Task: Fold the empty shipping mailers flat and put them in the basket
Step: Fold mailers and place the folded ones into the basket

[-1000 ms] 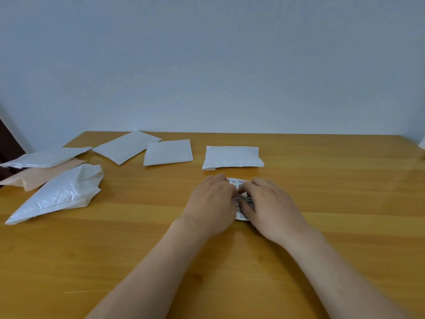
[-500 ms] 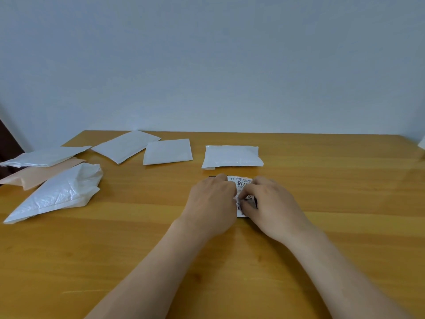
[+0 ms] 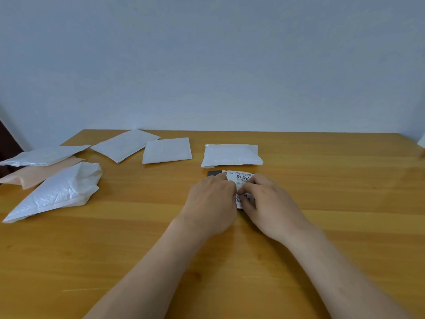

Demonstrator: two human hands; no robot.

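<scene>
Small dark labelled mailer (image 3: 242, 178) lies mid-table under both my hands: left hand (image 3: 210, 203) and right hand (image 3: 270, 202) sit side by side, fingers curled down on it, pinching the white label near its middle. Just beyond it a folded white mailer (image 3: 231, 155) lies on the table (image 3: 333, 187), with a square white mailer (image 3: 166, 150) and an angled white mailer (image 3: 125, 143) further left. At the left edge a thin white mailer (image 3: 46, 155) overlaps a peach mailer (image 3: 39, 173), and a crumpled white mailer (image 3: 57, 192) lies nearer.
</scene>
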